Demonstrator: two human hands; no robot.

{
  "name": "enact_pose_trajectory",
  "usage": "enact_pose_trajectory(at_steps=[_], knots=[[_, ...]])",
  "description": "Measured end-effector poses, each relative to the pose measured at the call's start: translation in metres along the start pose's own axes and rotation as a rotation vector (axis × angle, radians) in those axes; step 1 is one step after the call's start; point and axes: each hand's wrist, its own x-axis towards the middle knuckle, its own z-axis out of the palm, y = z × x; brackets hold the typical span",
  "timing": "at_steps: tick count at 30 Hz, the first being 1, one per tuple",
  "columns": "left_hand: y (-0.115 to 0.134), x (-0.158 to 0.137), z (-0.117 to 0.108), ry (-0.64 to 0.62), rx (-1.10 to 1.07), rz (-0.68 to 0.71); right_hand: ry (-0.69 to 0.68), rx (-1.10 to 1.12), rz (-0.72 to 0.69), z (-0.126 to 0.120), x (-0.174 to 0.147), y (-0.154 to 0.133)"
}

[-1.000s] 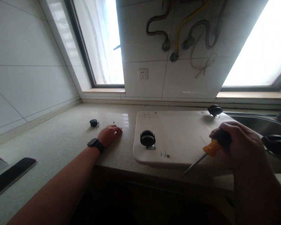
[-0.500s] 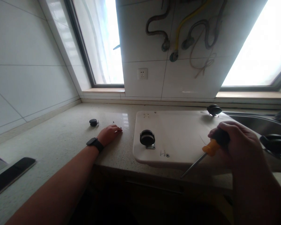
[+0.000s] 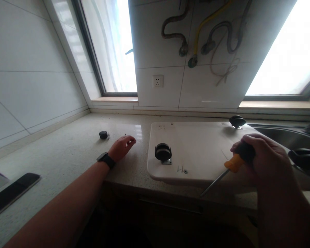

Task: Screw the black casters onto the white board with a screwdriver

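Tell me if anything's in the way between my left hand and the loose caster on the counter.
Nothing visible is: only countertop shows between your left hand and the loose caster. A small dark piece lies just beyond the hand, off to the side of that gap.

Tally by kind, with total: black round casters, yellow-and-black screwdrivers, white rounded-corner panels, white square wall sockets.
Black round casters: 4
Yellow-and-black screwdriver: 1
White rounded-corner panel: 1
White square wall socket: 1
Total: 7
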Motion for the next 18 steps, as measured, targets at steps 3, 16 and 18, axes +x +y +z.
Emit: enact_pose_trajectory(at_steps=[3,16,18], knots=[[0.034,-0.001,-0.013,0.138,-0.076,0.012,-0.008,0.001,-0.003,-0.002,0.001,0.001],[0.159,-0.006,-0.082,0.331,-0.070,0.706,-0.042,-0.012,0.026,0.000,-0.005,-0.007],[0.162,-0.008,-0.080,0.324,-0.073,0.706,-0.052,-0.036,0.038,-0.001,-0.006,-0.008]])
